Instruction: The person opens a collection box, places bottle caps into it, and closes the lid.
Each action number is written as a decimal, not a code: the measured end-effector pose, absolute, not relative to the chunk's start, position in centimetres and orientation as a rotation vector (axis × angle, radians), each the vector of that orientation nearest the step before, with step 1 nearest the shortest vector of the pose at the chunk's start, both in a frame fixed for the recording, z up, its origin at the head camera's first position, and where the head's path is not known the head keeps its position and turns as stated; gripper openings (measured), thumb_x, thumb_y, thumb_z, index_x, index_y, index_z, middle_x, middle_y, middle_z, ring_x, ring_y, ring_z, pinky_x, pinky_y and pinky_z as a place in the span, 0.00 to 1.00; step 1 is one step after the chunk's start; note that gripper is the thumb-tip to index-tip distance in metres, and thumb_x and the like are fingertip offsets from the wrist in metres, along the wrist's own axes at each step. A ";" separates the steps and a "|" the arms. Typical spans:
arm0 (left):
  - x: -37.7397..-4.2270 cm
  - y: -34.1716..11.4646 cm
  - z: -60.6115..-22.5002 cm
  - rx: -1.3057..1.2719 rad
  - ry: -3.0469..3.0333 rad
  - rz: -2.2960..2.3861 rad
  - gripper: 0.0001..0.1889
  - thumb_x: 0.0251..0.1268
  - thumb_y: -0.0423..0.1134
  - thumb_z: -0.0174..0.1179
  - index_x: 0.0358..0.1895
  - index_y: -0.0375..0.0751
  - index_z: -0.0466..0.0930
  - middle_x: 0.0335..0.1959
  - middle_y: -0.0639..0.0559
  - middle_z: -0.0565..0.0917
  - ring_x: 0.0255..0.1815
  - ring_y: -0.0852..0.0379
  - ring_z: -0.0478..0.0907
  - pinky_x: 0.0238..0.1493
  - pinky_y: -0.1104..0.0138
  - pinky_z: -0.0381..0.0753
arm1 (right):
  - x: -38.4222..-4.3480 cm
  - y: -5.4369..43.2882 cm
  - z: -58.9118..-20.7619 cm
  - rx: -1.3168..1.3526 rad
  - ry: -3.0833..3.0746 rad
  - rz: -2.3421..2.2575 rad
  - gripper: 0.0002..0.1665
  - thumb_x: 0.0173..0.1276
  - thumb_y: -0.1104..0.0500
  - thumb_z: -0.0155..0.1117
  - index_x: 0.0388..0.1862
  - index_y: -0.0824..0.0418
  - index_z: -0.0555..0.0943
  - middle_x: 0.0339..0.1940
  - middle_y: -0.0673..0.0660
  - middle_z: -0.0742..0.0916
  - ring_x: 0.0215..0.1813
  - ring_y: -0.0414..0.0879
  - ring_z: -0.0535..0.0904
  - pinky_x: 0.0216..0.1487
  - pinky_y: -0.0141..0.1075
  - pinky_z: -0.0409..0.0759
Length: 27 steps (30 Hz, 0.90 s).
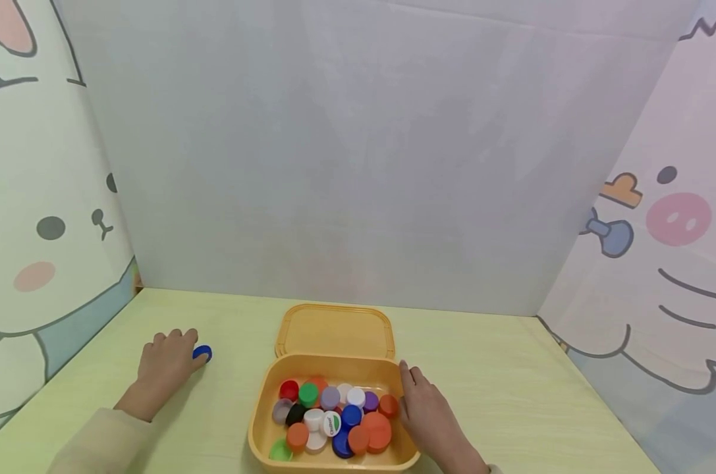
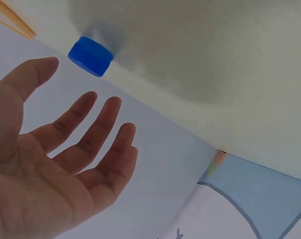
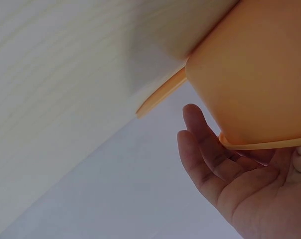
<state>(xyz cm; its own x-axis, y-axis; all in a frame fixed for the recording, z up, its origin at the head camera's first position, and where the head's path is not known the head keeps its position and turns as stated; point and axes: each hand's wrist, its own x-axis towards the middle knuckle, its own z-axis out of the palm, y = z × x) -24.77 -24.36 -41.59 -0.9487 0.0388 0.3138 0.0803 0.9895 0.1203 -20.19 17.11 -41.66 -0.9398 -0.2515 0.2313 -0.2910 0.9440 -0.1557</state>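
Observation:
A blue bottle cap (image 2: 90,56) lies on the table at the left, beside my left hand (image 1: 166,361). In the left wrist view the fingers are spread and loosely bent, with a visible gap between them and the cap. My right hand (image 1: 431,415) holds the right rim of an orange plastic box (image 1: 257,421), thumb at the inner side. Two of its fingers (image 3: 200,154) reach past the box's corner in the right wrist view. Inside the box are several caps, among them a green cap (image 1: 308,394), a red cap (image 1: 289,390) and a large orange-red lid (image 1: 377,432).
The box's orange lid (image 1: 335,331) lies flat on the pale yellow table (image 1: 482,368), right behind the box. A grey-white cloth wall (image 1: 334,164) closes off the back. Printed cartoon panels stand at both sides, a rabbit (image 1: 43,164) left and a pig (image 1: 678,276) right.

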 end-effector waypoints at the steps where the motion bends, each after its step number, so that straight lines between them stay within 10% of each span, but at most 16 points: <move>1: -24.9 -24.5 -41.7 -0.075 -2.834 -0.186 0.19 0.51 0.43 0.64 0.37 0.29 0.73 0.24 0.40 0.73 0.25 0.41 0.69 0.24 0.52 0.70 | -20.2 17.1 -41.7 0.409 -2.888 0.276 0.30 0.61 0.62 0.53 0.63 0.69 0.66 0.51 0.64 0.77 0.43 0.53 0.78 0.48 0.48 0.78; 27: -25.7 -25.1 -43.0 -0.074 -2.887 -0.233 0.19 0.51 0.44 0.63 0.36 0.29 0.73 0.25 0.37 0.74 0.26 0.40 0.70 0.24 0.51 0.72 | -20.3 17.2 -41.8 0.414 -2.869 0.263 0.29 0.61 0.62 0.53 0.62 0.70 0.66 0.51 0.64 0.77 0.42 0.54 0.78 0.47 0.48 0.78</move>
<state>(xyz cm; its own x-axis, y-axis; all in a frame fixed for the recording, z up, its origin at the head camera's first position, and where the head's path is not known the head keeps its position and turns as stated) -25.66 -25.06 -42.98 -0.9691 0.0305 0.2448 0.0694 0.9859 0.1520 -20.29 17.18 -41.75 -0.9337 -0.2558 0.2507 -0.2971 0.9440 -0.1433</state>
